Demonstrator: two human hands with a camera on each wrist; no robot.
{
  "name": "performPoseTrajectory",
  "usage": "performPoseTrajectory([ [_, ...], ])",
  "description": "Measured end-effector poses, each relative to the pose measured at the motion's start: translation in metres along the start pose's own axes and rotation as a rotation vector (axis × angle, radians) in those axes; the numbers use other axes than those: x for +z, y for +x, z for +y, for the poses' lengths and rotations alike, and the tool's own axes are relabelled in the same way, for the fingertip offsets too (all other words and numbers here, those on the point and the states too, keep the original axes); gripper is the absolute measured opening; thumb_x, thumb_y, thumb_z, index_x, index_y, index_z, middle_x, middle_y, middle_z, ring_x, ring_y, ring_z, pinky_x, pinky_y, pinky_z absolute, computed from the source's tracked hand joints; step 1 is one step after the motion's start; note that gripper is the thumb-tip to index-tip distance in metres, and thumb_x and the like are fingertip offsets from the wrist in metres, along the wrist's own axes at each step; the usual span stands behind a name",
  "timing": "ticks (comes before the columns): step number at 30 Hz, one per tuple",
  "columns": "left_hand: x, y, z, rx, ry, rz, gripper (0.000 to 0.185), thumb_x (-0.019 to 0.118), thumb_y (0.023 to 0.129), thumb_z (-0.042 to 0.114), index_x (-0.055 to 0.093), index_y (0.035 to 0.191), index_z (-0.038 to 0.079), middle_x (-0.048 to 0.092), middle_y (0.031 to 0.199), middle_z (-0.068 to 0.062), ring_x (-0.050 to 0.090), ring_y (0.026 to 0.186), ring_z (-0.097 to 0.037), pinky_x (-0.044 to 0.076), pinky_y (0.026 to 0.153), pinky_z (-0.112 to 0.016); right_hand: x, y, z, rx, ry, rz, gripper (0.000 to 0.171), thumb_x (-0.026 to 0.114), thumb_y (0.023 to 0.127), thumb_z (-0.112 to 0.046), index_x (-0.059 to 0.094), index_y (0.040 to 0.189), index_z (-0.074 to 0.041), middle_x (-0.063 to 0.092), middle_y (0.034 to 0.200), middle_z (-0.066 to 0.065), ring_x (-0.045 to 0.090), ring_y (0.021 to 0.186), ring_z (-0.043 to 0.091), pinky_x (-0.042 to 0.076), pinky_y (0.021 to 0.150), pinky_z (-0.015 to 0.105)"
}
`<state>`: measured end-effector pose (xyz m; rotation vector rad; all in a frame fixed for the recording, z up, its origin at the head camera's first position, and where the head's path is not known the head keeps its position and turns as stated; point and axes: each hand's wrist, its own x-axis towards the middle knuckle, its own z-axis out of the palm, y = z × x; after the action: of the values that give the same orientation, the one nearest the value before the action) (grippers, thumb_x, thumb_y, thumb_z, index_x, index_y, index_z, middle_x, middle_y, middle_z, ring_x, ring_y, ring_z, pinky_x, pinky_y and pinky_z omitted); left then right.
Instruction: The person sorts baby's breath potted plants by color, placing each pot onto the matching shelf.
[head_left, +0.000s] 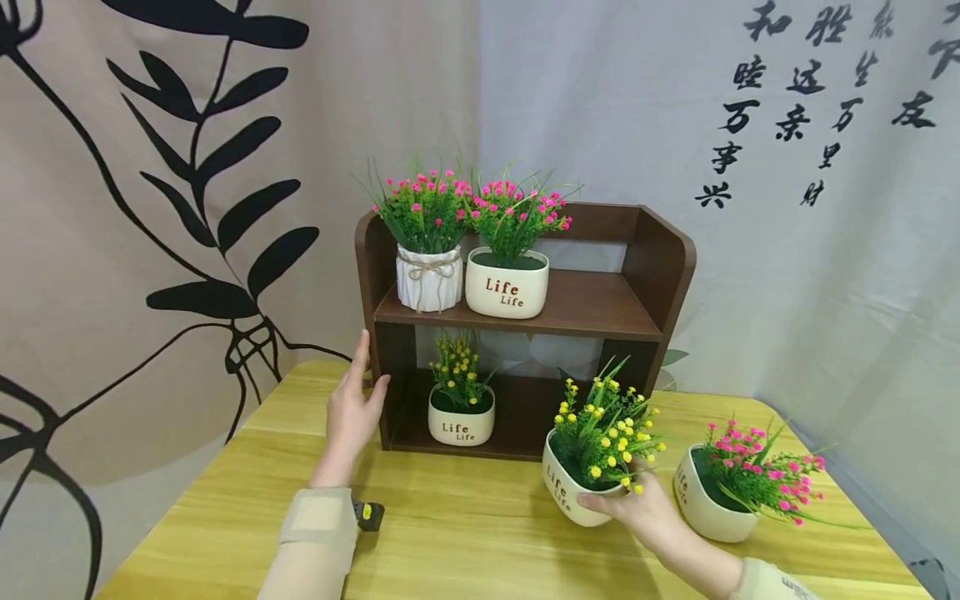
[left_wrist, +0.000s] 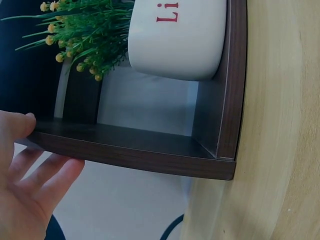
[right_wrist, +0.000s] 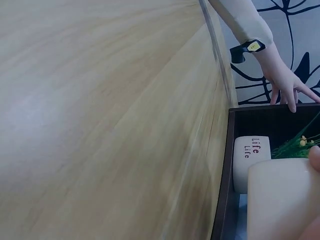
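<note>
In my right hand is a white "Life" flowerpot with yellow flowers, gripped by its side and tilted, in front of the shelf's lower right. My left hand rests with extended fingers against the left side panel of the dark brown two-tier shelf. In the left wrist view its thumb lies at the panel's edge, the other fingers along the outer face. A smaller yellow-flowered pot stands on the lower tier. In the right wrist view the held pot overlaps that smaller pot.
On the upper tier stand a white pot tied with twine and a "Life" pot, both with pink flowers. Another pink-flowered pot sits tilted on the wooden table, right of my right hand. Printed curtains hang behind.
</note>
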<state>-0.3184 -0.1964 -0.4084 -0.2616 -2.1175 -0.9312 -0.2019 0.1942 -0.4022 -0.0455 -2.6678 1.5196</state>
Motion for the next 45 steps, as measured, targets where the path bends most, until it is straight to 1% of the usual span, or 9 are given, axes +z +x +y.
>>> performPoseTrajectory([
  [5,0.002,0.002,-0.002,0.022,0.008,0.006,0.080,0.067,0.092,0.008,0.023,0.156,0.028,0.056,0.131,-0.025,0.062,0.072,-0.034,0.036,0.048,-0.034,0.009,0.006,0.005,0.027,0.035,0.012,0.102,0.088,0.069,-0.024,0.028,0.139,0.019,0.039,0.136,0.041,0.038,0.128,0.051,0.030,0.104,0.059],
  [9,0.002,0.001,-0.002,0.030,0.005,0.013,0.081,0.067,0.091,0.006,0.023,0.156,0.026,0.056,0.130,-0.025,0.064,0.081,-0.037,0.037,0.050,-0.035,0.015,0.012,0.007,0.025,0.045,0.021,0.103,0.088,0.068,-0.024,0.028,0.139,0.019,0.038,0.136,0.041,0.037,0.128,0.052,0.030,0.104,0.058],
  [13,0.001,0.001,-0.002,0.026,0.000,0.017,0.079,0.068,0.091,0.006,0.025,0.155,0.024,0.057,0.130,-0.025,0.063,0.082,-0.039,0.038,0.051,-0.037,0.020,0.019,0.009,0.007,0.060,0.012,0.105,0.089,0.067,-0.024,0.026,0.140,0.019,0.037,0.137,0.041,0.036,0.129,0.052,0.029,0.104,0.059],
  [20,0.001,0.000,-0.003,0.009,0.000,-0.002,0.079,0.066,0.092,0.009,0.022,0.156,0.027,0.056,0.132,-0.024,0.057,0.062,-0.030,0.035,0.049,-0.035,0.026,0.029,0.015,0.015,0.099,0.001,0.106,0.088,0.068,-0.021,0.022,0.140,0.021,0.036,0.137,0.043,0.037,0.128,0.052,0.028,0.105,0.058],
  [23,0.001,0.000,-0.004,0.004,-0.002,-0.003,0.080,0.066,0.093,0.009,0.022,0.156,0.029,0.056,0.132,-0.024,0.059,0.067,-0.033,0.036,0.049,-0.036,0.029,0.034,0.018,-0.003,0.106,-0.002,0.101,0.088,0.068,-0.020,0.027,0.138,0.021,0.043,0.133,0.041,0.041,0.126,0.050,0.029,0.105,0.057],
  [28,0.000,0.000,-0.003,0.007,0.001,0.003,0.081,0.067,0.092,0.008,0.022,0.156,0.028,0.056,0.132,-0.025,0.064,0.087,-0.039,0.039,0.052,-0.038,0.033,0.043,0.022,-0.013,0.153,-0.028,0.099,0.087,0.070,-0.019,0.027,0.138,0.020,0.047,0.131,0.038,0.046,0.124,0.048,0.033,0.104,0.055],
  [35,0.001,0.000,-0.003,0.006,0.009,0.003,0.081,0.066,0.092,0.009,0.021,0.156,0.029,0.055,0.132,-0.024,0.059,0.064,-0.032,0.034,0.046,-0.033,0.035,0.052,0.025,0.007,0.163,-0.051,0.102,0.086,0.071,-0.017,0.022,0.140,0.021,0.046,0.131,0.039,0.045,0.124,0.049,0.033,0.104,0.054],
  [38,0.000,0.000,-0.003,0.007,0.009,0.001,0.081,0.066,0.092,0.009,0.021,0.156,0.029,0.055,0.133,-0.024,0.057,0.060,-0.030,0.033,0.046,-0.033,0.036,0.054,0.024,0.008,0.165,-0.053,0.103,0.086,0.072,-0.016,0.020,0.140,0.022,0.046,0.130,0.040,0.045,0.124,0.049,0.033,0.104,0.054],
  [45,0.002,0.000,-0.004,0.027,0.003,0.020,0.083,0.067,0.090,0.007,0.021,0.156,0.030,0.055,0.132,-0.025,0.064,0.082,-0.039,0.036,0.048,-0.035,0.036,0.061,0.024,-0.002,0.174,-0.053,0.094,0.087,0.071,-0.018,0.031,0.140,0.014,0.049,0.132,0.033,0.046,0.124,0.045,0.033,0.105,0.053],
])
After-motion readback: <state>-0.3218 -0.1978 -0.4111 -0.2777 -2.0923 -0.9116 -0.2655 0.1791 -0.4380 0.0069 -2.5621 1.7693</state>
